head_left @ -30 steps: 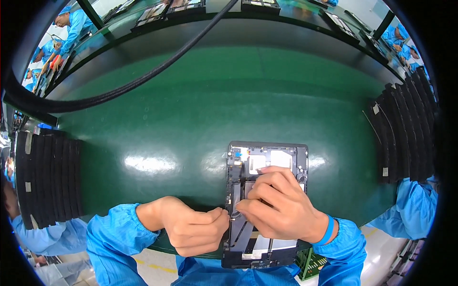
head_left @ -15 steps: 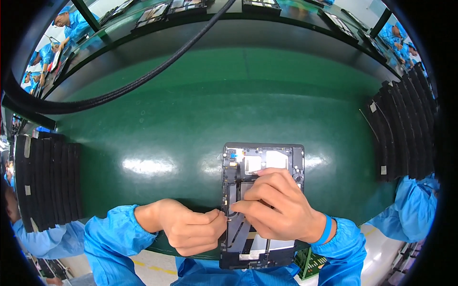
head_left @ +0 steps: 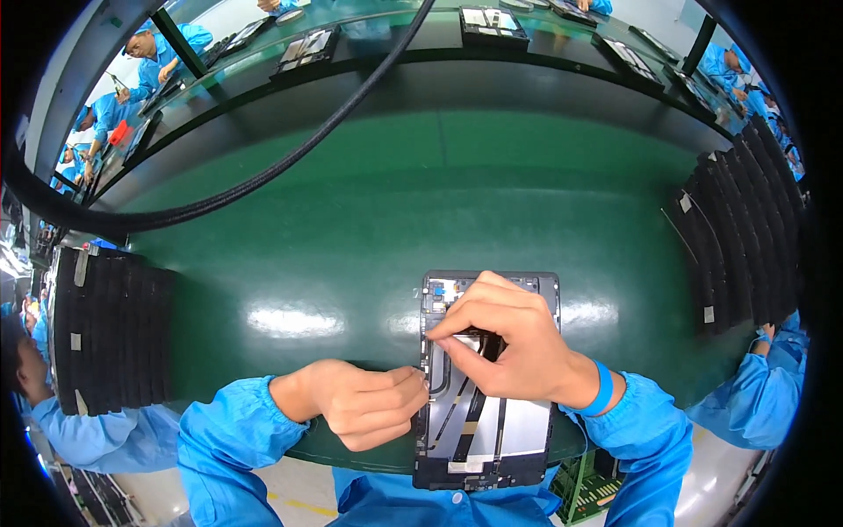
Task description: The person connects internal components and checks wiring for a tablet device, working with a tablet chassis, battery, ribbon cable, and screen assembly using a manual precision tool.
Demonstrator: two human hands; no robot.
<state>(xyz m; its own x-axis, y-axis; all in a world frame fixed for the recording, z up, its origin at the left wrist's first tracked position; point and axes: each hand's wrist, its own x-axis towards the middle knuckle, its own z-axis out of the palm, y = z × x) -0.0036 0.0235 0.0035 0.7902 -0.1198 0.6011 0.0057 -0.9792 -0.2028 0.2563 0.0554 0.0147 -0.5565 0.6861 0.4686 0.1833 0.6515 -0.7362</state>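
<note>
An opened tablet [head_left: 527,422], its inner parts showing, lies upright in front of me at the table's near edge. A thin black cable [head_left: 447,379] curves along its left side. My left hand [head_left: 373,406] is closed at that side, its thumb and fingers pinched at the lower end of the cable. Higher up, my right hand [head_left: 514,329] reaches across the tablet with thumb and forefinger pinched by the left edge, near the cable's upper part. What lies between these right fingertips is too small to make out. The right hand covers much of the tablet's upper half.
Stacks of black trays stand at the left [head_left: 114,334] and right [head_left: 746,237] of the green table [head_left: 351,246]. A thick black hose [head_left: 307,145] arches over the far left. Beyond it, a line bears several opened tablets [head_left: 493,26]. Co-workers in blue sit around.
My right hand has moved up along the tablet's left edge, its fingers now pinched higher. The left hand stays by the same edge. Tablets on the far line have shifted, and the view has tilted slightly.
</note>
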